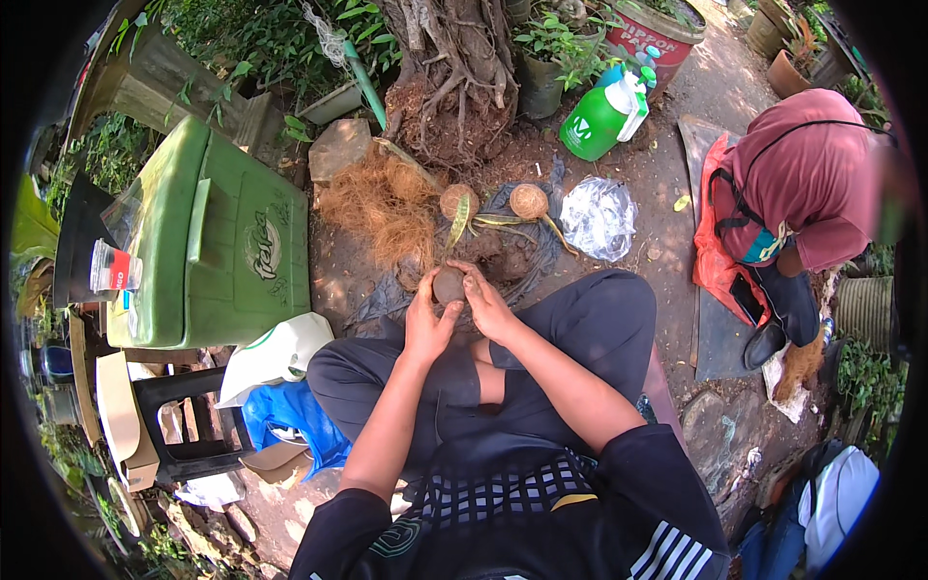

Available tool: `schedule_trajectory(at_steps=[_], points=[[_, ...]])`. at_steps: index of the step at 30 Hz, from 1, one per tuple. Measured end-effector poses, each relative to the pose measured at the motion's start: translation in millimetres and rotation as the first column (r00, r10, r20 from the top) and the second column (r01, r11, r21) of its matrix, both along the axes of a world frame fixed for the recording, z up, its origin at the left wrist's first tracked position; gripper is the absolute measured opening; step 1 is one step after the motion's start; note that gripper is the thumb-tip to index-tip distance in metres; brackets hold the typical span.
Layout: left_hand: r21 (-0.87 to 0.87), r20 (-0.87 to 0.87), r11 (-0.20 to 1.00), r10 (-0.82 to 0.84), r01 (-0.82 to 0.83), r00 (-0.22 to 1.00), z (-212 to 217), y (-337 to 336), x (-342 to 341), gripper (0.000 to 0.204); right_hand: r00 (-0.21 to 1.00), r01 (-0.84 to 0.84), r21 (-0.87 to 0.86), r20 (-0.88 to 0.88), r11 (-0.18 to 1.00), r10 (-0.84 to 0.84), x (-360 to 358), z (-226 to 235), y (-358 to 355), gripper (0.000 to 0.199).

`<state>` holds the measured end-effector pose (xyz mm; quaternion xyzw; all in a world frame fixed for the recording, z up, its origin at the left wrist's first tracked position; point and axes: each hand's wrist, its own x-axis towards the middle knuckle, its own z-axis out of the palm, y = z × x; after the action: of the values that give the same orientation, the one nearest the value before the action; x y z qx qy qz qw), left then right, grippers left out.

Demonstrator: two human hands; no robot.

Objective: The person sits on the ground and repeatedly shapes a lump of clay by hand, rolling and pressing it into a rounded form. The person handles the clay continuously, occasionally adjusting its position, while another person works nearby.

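Observation:
A round ball of dark brown soil point(448, 285) sits between my two hands, above my crossed legs. My left hand point(426, 317) curves round its left side, and my right hand point(483, 302) presses on its right side. Just beyond lies a mound of wet soil point(501, 263) on a dark plastic sheet point(547, 253). Two fibre-wrapped balls, one at the left point(458, 202) and one at the right point(529, 201), rest past the mound with long green-yellow leaves point(462, 220) by them. Loose brown coconut fibre point(379, 205) is heaped to their left.
A green cooler box point(217, 242) stands at the left. Crumpled clear plastic point(598, 218) and a green spray bottle point(599, 121) are ahead to the right. Another person point(807, 174) sits at the right by an orange bag point(713, 251). A tree trunk point(452, 87) rises ahead.

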<state>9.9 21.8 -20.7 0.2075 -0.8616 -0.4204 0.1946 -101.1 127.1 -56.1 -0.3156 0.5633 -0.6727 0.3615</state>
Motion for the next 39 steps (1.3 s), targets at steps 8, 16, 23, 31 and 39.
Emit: schedule_trajectory(at_steps=[8,16,23,31,39], points=[[-0.127,0.085,0.991,0.057,-0.046,0.995,2,1,1,0.075,0.999,-0.047,-0.020,0.023,0.999,0.047,-1,4,2,0.069],[-0.215,0.082,0.976,0.046,-0.027,0.996,-1,-5,2,0.077,0.927,-0.124,0.019,0.360,0.992,0.109,0,23,8,0.064],[-0.045,0.059,0.998,0.042,-0.039,0.997,-8,-3,2,0.077,0.974,-0.018,-0.030,0.225,0.999,0.024,-1,14,3,0.048],[-0.139,0.070,0.990,0.046,-0.036,0.996,-4,-2,2,0.080,0.998,0.002,-0.008,0.060,1.000,-0.001,-2,17,8,0.048],[-0.078,-0.007,0.992,0.097,-0.097,0.995,0,0,-1,0.072,0.995,0.075,0.025,-0.072,0.997,-0.073,-5,22,3,0.042]])
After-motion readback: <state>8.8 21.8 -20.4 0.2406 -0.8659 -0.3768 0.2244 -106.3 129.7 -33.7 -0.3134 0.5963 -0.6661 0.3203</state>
